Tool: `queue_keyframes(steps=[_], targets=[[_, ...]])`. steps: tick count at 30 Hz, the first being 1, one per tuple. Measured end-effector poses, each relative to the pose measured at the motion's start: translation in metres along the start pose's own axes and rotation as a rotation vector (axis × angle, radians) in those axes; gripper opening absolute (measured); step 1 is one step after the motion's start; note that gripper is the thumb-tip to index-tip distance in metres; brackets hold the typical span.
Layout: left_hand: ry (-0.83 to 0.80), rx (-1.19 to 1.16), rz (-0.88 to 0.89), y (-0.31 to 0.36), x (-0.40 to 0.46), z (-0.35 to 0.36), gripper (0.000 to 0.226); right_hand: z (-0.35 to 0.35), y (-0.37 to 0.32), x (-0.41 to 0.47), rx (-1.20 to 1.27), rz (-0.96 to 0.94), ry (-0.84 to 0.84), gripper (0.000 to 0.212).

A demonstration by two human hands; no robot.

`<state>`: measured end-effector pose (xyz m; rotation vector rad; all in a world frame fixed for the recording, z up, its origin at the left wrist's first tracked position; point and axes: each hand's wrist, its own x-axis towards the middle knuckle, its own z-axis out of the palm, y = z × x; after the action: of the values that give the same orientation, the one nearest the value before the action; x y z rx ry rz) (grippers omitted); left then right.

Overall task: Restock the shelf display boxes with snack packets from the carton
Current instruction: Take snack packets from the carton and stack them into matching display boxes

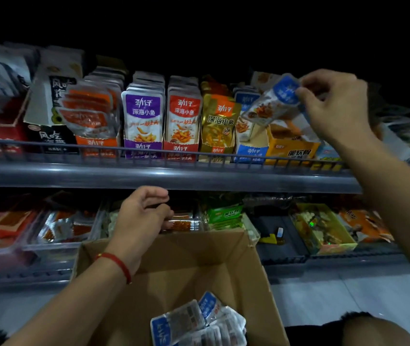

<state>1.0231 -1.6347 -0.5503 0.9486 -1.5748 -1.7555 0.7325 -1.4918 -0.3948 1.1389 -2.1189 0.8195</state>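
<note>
- While the right hand (333,106) is raised to the upper shelf (164,176), thumb and fingertips pinch the top edge of a blue-label snack packet (272,102).
- Packet: flat glossy foil pouch, rounded corners, blue header, clear lower part showing orange-brown contents. Long axis tilted, header end up-right at the fingers, bottom end down-left, just above the blue display box (251,152).
- Blue display box: thin card, open top, front panel cut low; a few matching packets stand upright inside, well short of full.
- Neighbouring boxes to its left, gold (217,126), red (184,121), purple (143,118), hold upright packets packed tight, faces forward.
- Left hand (140,221) sits at the far rim of the carton (169,265), fingers loosely curled; cannot tell if it grips the rim. Red string bracelet (119,264) on the wrist.
- Carton: plain brown corrugated cardboard, flaps open, below the shelf edge. A loose pile of blue-label packets (196,320) lies flat at the bottom, crinkled foil, mixed orientations.
- Shelf front: grey metal with a wire rail (74,146).
</note>
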Motion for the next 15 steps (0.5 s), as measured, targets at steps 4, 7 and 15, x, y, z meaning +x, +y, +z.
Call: queue_keyframes(steps=[4, 7, 15], targets=[[0.001, 0.014, -0.008, -0.002, 0.001, -0.004, 0.026, 0.021, -0.002, 0.026, -0.088, -0.071, -0.062, 0.026], [0.003, 0.018, -0.009, -0.003, 0.003, -0.007, 0.028, 0.037, -0.011, 0.031, -0.174, -0.105, -0.164, 0.027], [0.008, 0.075, -0.003, -0.007, 0.003, -0.008, 0.029, 0.069, -0.017, 0.028, -0.264, -0.022, -0.355, 0.031]])
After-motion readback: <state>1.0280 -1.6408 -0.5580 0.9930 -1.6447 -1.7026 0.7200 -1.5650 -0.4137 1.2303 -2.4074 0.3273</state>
